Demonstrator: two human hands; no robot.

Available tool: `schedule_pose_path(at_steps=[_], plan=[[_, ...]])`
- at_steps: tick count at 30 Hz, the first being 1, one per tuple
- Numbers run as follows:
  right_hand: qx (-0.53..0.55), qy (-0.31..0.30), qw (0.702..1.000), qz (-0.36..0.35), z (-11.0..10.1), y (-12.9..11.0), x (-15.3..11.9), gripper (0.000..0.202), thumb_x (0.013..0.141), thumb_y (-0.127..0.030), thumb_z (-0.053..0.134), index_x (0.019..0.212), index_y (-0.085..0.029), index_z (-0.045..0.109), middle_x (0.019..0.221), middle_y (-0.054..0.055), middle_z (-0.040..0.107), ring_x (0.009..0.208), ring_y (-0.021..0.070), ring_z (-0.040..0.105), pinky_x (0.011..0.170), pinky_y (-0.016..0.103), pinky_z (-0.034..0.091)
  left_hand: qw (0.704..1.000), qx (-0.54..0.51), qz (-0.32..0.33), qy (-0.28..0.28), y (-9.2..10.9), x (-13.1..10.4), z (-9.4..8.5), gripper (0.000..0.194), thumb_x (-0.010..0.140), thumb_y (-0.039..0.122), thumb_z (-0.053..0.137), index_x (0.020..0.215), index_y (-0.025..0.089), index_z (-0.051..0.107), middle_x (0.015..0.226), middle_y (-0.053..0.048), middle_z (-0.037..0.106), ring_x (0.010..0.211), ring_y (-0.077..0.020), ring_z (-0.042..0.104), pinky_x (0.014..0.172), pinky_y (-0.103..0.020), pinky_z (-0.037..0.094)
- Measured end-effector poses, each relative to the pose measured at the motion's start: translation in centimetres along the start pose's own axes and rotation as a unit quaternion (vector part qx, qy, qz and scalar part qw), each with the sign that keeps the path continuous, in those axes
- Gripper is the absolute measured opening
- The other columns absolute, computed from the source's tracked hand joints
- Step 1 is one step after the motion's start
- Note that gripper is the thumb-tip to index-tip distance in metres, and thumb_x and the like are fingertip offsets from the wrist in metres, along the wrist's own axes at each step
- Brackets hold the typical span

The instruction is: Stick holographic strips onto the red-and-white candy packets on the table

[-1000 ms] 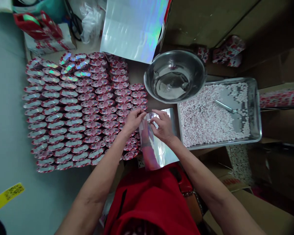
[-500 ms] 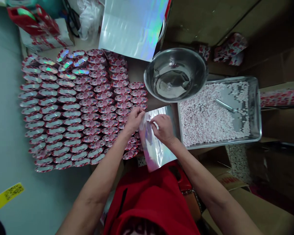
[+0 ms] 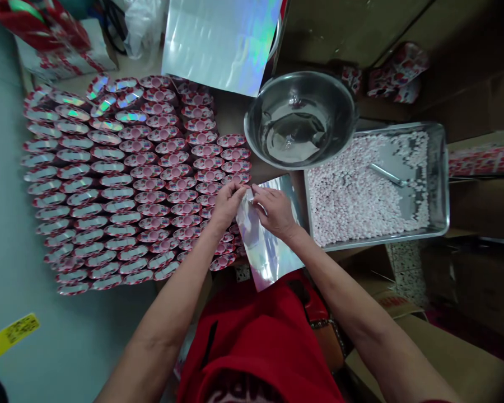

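A shiny silver sheet [image 3: 273, 252] lies at the table's front edge, below both hands. My left hand [image 3: 229, 204] is closed at the sheet's upper left corner, its fingertips pinching something too small to make out. Close beside it, my right hand [image 3: 275, 210] is closed too, thumb and fingers together near a small pale piece; what exactly they grip is unclear. The fingertips of both hands nearly meet. Left of them stand rows of red and pink oval packs [image 3: 151, 196], some with silver tops.
A steel bowl [image 3: 300, 120] sits behind my right hand. Right of it, a metal tray [image 3: 439, 224] holds small pale pieces and a metal tool [image 3: 388, 174]. A large iridescent sheet [image 3: 222, 45] and a red tape dispenser [image 3: 46, 28] are at the back.
My right hand has moved left and slightly up, closer to my left hand at the sheet's corner. The whole view has shifted slightly.
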State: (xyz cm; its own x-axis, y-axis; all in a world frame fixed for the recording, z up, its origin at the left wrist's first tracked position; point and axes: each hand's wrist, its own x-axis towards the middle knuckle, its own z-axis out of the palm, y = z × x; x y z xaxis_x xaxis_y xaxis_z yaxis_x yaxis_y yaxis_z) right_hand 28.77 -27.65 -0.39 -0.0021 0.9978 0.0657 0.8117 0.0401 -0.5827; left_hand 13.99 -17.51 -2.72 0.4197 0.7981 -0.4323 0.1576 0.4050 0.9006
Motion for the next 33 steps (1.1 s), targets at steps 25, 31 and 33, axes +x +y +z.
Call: schedule_pose_path(at_steps=[25,31,33], plan=[[0.102,0.168,0.979,0.05,-1.4,-3.2,-3.5,0.011,0.097,-0.024,0.067,0.092,-0.028,0.076,0.09,0.005,0.066,0.089,0.0219,0.06,0.079,0.037,0.048,0.979,0.18,0.091,0.014,1.2,-0.6,0.0,0.017,0.093,0.02,0.056,0.077,0.021,0.053,0.075,0.001,0.059,0.073,-0.0155,0.054,0.07,-0.028,0.042],[0.102,0.181,0.977,0.053,-3.0,-5.8,-5.2,0.01,0.094,-0.025,0.071,0.087,-0.027,0.077,0.065,-0.002,0.057,0.065,0.016,0.051,0.068,0.034,0.04,0.947,0.281,0.137,0.077,1.5,0.6,0.0,0.014,0.094,0.021,0.061,0.08,0.02,0.063,0.089,-0.005,0.066,0.091,-0.0221,0.06,0.09,-0.036,0.046],[0.163,0.192,0.96,0.124,-4.2,-7.9,-5.5,0.006,0.092,-0.029,0.074,0.088,-0.026,0.077,0.059,-0.005,0.051,0.056,0.0136,0.044,0.061,0.031,0.037,0.936,0.307,0.146,0.096,1.9,1.0,-0.1,0.009,0.093,0.025,0.067,0.086,0.02,0.069,0.096,-0.008,0.067,0.101,-0.0255,0.061,0.1,-0.04,0.044]])
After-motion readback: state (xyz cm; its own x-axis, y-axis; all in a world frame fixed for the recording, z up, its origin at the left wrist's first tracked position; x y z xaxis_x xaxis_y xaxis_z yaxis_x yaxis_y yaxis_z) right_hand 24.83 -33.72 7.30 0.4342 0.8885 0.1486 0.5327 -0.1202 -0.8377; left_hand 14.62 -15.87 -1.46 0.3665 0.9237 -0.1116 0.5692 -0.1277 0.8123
